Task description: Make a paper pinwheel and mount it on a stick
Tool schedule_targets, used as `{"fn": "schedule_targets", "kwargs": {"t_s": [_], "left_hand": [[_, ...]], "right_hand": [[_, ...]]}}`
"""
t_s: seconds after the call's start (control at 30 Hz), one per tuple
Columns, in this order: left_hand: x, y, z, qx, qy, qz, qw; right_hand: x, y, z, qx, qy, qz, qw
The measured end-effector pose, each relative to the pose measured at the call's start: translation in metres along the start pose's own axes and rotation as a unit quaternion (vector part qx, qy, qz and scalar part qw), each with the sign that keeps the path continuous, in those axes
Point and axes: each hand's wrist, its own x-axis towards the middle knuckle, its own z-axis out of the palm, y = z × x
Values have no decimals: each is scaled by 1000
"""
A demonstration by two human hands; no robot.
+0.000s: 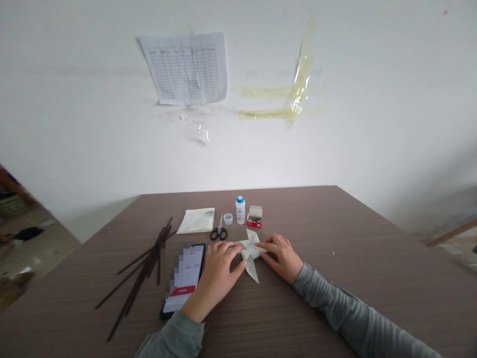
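A pinwheel folded from printed paper (250, 246) lies on the brown table, its pointed blades spread out. My left hand (219, 268) holds it from the left, with the thumb by the lower blade and the fingers over the left blade. On the other side, my right hand (283, 258) has its thumb and forefinger closed on the right blade. The fingertips cover parts of the paper. Just behind it stand a white bottle with a blue cap (240, 211) and an open red box of small metal pins (255, 219).
Black-handled scissors (219, 231), a small translucent cup (228, 219) and folded paper (196, 221) lie toward the back. A phone showing a timer (186, 278) is beside my left forearm. Several thin dark sticks (143, 273) are at the left. A white wall (261, 159) borders the table (320, 214).
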Motion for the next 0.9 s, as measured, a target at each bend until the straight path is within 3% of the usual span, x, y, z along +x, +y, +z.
{"fn": "schedule_targets", "kwargs": {"t_s": [0.17, 0.33, 0.7, 0.9], "left_hand": [[4, -4, -2, 46, 29, -33, 998], [2, 0, -6, 65, -4, -55, 996], [4, -9, -3, -5, 9, -19, 1000], [2, -6, -2, -19, -16, 0, 1000]], "right_hand": [[-1, 1, -2, -1, 8, -15, 1000], [-1, 6, -4, -9, 22, -34, 999], [1, 17, 1, -26, 27, 9, 999], [4, 25, 2, -23, 40, 25, 999]]}}
